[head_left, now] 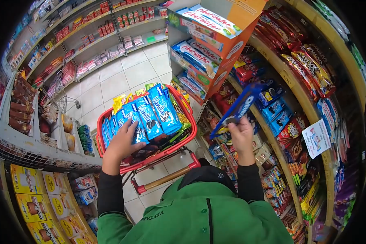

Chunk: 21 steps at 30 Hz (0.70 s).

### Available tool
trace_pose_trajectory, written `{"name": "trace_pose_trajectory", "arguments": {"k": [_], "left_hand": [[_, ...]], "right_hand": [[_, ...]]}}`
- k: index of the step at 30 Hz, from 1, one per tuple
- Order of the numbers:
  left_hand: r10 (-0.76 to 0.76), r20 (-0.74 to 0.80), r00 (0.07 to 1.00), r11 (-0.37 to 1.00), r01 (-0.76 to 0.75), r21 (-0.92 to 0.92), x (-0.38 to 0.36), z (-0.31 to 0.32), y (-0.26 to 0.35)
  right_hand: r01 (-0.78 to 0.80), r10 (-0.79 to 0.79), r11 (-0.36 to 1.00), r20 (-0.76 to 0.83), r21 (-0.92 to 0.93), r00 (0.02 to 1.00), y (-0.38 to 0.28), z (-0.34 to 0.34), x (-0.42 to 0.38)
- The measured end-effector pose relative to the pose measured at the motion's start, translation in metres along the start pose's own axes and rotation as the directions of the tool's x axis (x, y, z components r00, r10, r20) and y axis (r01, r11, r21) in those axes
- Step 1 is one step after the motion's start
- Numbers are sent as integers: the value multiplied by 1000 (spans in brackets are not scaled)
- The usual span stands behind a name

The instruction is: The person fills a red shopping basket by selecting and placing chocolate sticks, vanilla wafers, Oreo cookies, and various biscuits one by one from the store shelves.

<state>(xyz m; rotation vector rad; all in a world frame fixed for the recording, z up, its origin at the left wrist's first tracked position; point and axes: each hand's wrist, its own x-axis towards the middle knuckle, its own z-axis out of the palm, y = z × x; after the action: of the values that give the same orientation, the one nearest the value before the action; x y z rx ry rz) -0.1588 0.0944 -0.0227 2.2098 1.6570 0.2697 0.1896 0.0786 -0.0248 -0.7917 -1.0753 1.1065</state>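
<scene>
My right hand (241, 134) grips a dark blue pack of Oreo cookies (234, 112) by its lower end. The pack is tilted, held up in front of the right-hand shelves and slightly blurred. My left hand (123, 142) lies with fingers spread on light blue Vanilla packets (149, 118). Those packets stand in a row in a red-rimmed shopping cart (194, 130). Yellow packets (120, 102) and green ones show behind and beside them. Darker goods lie lower in the cart, mostly hidden.
Snack shelves (286, 77) run close along my right, with a hanging paper sign (314, 139). A cardboard Fiberwafer display (227, 57) stands just beyond the cart. Yellow Diabetasol boxes (30, 207) fill the left shelf. Tiled floor (140, 73) and further shelves lie ahead.
</scene>
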Motion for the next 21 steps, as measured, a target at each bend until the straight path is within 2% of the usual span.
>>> {"name": "trace_pose_trajectory", "arguments": {"k": [4,6,9,12,15,18,21], "left_hand": [[-1,-5,1000,1000,1,17,0,2,-1],[-17,7,1000,1000,17,16,-1,2,0],[-41,29,999,999,41,-10,-1,0,1],[-43,28,999,999,43,-17,-1,0,1],[-17,-2,1000,999,17,27,-2,2,0],[-27,1,1000,999,27,39,-3,1,2],[-35,13,999,999,35,26,-2,1,3]], "right_hand": [[-48,55,997,132,-56,990,23,19,-7],[4,54,965,214,-261,975,29,20,-9],[278,-77,801,370,-529,926,23,28,-5],[403,-90,616,448,-677,889,21,26,-2],[240,-82,728,266,-642,960,21,29,-3],[139,-90,696,107,-704,990,26,32,-2],[223,-178,604,143,-765,974,30,35,-1]]}}
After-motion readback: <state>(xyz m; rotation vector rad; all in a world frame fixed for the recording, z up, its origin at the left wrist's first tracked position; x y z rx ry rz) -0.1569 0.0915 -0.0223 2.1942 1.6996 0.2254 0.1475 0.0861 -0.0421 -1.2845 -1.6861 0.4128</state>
